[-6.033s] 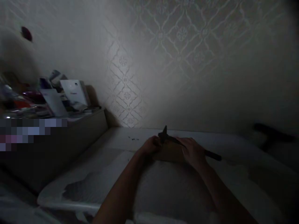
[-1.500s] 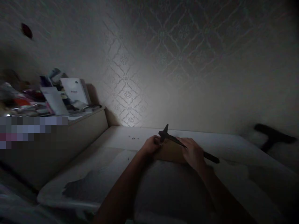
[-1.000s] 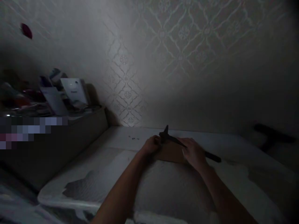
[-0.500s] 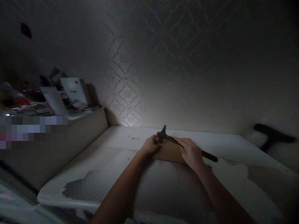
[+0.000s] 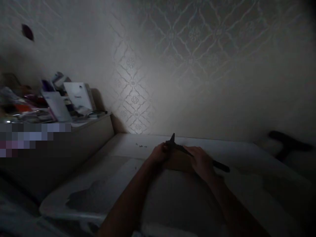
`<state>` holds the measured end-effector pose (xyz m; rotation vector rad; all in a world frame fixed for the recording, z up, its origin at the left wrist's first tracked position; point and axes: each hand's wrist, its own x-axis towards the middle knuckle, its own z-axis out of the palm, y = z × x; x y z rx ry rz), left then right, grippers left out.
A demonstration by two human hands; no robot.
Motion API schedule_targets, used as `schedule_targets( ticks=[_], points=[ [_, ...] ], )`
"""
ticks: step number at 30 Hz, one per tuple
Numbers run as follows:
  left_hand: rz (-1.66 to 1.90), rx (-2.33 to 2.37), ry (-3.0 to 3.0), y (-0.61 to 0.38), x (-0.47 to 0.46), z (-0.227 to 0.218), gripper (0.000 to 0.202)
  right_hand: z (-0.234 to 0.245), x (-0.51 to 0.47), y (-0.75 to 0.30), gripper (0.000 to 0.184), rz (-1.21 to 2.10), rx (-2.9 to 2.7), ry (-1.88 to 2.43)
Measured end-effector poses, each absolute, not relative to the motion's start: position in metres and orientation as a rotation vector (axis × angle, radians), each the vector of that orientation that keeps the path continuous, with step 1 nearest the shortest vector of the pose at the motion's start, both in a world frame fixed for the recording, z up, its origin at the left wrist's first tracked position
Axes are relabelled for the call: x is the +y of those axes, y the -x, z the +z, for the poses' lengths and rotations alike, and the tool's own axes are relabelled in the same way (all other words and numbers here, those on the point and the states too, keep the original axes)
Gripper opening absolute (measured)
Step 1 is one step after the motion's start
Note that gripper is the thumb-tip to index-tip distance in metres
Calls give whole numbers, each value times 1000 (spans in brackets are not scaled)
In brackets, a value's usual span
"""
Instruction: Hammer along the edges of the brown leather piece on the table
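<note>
My right hand (image 5: 202, 163) is closed round the handle of a dark hammer (image 5: 181, 148). The handle's end sticks out to the right of the hand, and the head with its pointed claw turned up is at the left. My left hand (image 5: 159, 154) is closed in a pinch right by the hammer head; whatever its fingertips hold is hidden. Under both hands lies a flat brown board (image 5: 179, 161), partly covered by them. Several tiny dark pieces, perhaps nails (image 5: 141, 145), are scattered on the white tabletop (image 5: 118, 144) left of the board.
At the left, a raised cabinet (image 5: 91, 135) carries a white box (image 5: 77, 95) and blurred clutter. A patterned wall (image 5: 172, 82) stands behind the table. On the right is a dark T-shaped object (image 5: 287, 141). The table's covering is torn in places.
The light has shifted: the wall is brighter, while the table, board and hands are darker. The hammer head has dipped very slightly; both hands stay nearly in place.
</note>
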<state>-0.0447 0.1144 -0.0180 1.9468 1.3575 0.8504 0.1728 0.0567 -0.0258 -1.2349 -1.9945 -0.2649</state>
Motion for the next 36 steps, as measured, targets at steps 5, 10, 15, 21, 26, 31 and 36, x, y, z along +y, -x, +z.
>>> schedule_targets(
  ticks=[5,10,15,21,26,31,36],
  points=[
    [843,1363,-1939,46,115,-19,45,-26,57,-172,54,-255,-1989,1216],
    [825,1375,-1973,46,112,-16,45,-26,57,-172,55,-267,-1977,1218],
    [829,1383,-1962,45,112,-14,45,-25,55,-171,53,-239,-1983,1218],
    [835,1357,-1954,45,113,-16,43,-26,57,-172,55,-238,-1986,1222],
    [812,1389,-1959,45,113,-16,45,-25,56,-171,56,-236,-1970,1216],
    [825,1358,-1962,45,111,-15,42,-24,55,-170,54,-230,-1966,1224],
    [809,1373,-1962,45,112,-16,45,-24,55,-170,51,-225,-1964,1243]
  ],
)
